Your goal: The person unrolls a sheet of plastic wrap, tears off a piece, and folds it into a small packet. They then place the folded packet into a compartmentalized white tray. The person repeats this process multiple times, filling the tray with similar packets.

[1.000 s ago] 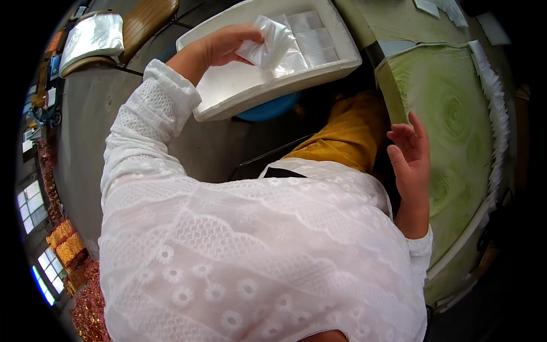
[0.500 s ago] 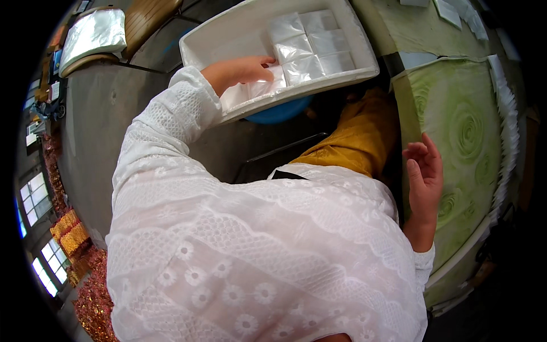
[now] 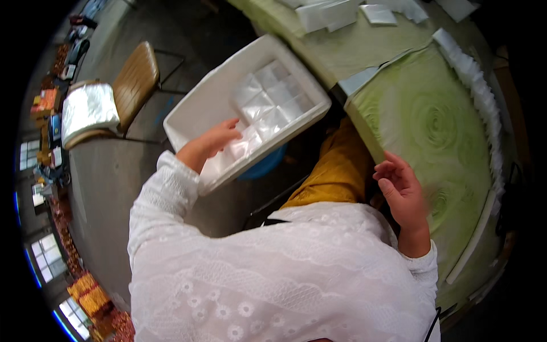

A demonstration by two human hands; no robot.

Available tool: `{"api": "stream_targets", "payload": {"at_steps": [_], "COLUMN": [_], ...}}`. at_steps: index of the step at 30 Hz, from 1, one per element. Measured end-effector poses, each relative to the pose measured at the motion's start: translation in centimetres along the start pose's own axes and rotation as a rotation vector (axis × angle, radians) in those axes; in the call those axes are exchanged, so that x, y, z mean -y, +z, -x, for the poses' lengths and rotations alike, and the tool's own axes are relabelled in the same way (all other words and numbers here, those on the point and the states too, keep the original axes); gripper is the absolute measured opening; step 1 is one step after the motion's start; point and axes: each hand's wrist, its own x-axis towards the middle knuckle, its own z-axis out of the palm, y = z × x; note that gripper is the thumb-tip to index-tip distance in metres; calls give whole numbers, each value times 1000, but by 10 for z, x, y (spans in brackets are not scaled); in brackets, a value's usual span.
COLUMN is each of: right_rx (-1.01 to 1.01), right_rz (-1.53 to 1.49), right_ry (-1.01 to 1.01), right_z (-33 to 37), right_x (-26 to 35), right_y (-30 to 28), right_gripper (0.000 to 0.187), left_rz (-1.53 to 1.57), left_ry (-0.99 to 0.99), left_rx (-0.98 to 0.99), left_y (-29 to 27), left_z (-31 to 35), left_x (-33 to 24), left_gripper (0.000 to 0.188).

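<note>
My left hand (image 3: 213,140) reaches over the near left side of a white foam box (image 3: 191,108). Its fingers are apart, and no held item shows in them. Just beyond and below the fingertips lie clear plastic packets (image 3: 268,114), set in neat rows in the box's right part. One packet (image 3: 246,142) sits partly under the hand. My right hand (image 3: 403,196) hovers by the edge of the table with a green rose-patterned cloth (image 3: 439,114); its fingers are loosely bent, with nothing between them.
White packets or sheets (image 3: 330,14) lie on the far part of the table. A folding chair (image 3: 137,74) stands at the left, beside a seat with a shiny plastic stack (image 3: 91,111). Something blue (image 3: 265,165) sits beneath the box. My mustard-trousered leg (image 3: 333,171) is between box and table.
The view has turned, so the box appears lower and further left, more of the table showing. My left hand has lifted slightly off the packets; my right hand stays beside the table edge.
</note>
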Motion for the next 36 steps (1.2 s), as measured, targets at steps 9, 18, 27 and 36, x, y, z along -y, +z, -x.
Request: {"api": "stream_targets", "payload": {"at_steps": [9,18,27,36], "right_rx": [-211,-331,-212,-188], "right_rz": [-226,-39,-218,-273], "right_ry": [-105,-407,-350,-355], "right_z": [-95,-158,-155,-157], "right_x": [41,-18,-9,-9], "right_y": [-31,-53,-57,-61], "right_gripper": [30,26,24,24], "left_rz": [154,-157,-337,-993], "left_ry": [845,804,935,622], "left_rx": [-101,-707,-881,-834], "left_y": [2,66,100,76], "left_z": [50,-30,-57,-43], "left_x": [-171,-287,-307,-350], "left_gripper": [54,105,115,100]}}
